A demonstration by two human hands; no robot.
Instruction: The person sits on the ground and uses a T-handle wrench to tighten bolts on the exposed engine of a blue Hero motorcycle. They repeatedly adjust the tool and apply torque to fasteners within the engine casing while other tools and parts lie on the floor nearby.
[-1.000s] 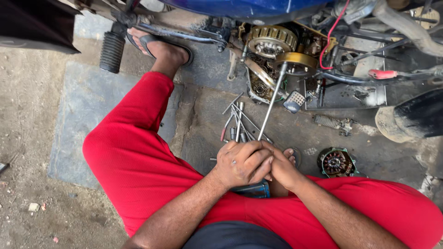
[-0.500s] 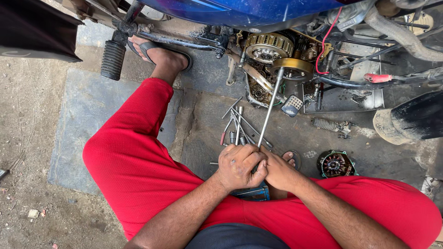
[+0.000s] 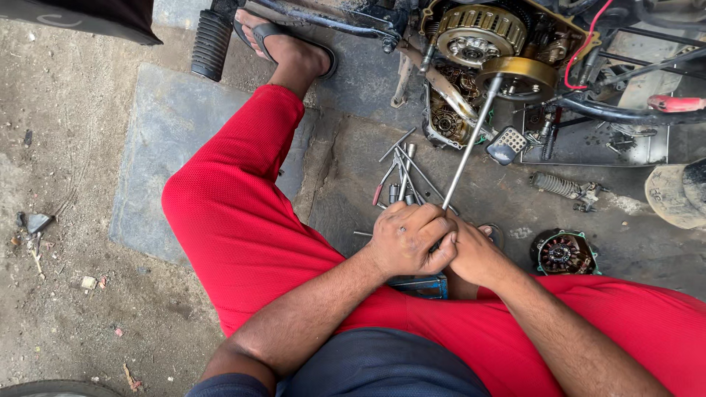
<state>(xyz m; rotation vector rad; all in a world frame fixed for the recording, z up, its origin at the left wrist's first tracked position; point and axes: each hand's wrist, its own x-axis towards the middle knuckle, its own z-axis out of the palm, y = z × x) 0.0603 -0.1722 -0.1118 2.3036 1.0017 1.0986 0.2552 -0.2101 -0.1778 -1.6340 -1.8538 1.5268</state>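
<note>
Head view: Left hand [image 3: 408, 239] and right hand [image 3: 474, 254] are seen pressed together above the red-trousered lap, fingers [image 3: 439, 254] of both curled fully shut round the near end of a long thin steel rod tool [image 3: 467, 151]. The rod is slanted up and away; its far tip is set against a round brass-coloured engine part [image 3: 523, 77] on the opened motorcycle engine [image 3: 478, 33]. A scatter of loose steel hand tools [image 3: 401, 173] is noted on the concrete floor [image 3: 169, 132], just beyond the hands. A round dark engine cover w/ internal windings [image 3: 560, 252] lies on the floor, right of the hands. A sandalled foot [image 3: 290, 48] is planted nr the black ribbed footpeg [image 3: 211, 44].
</note>
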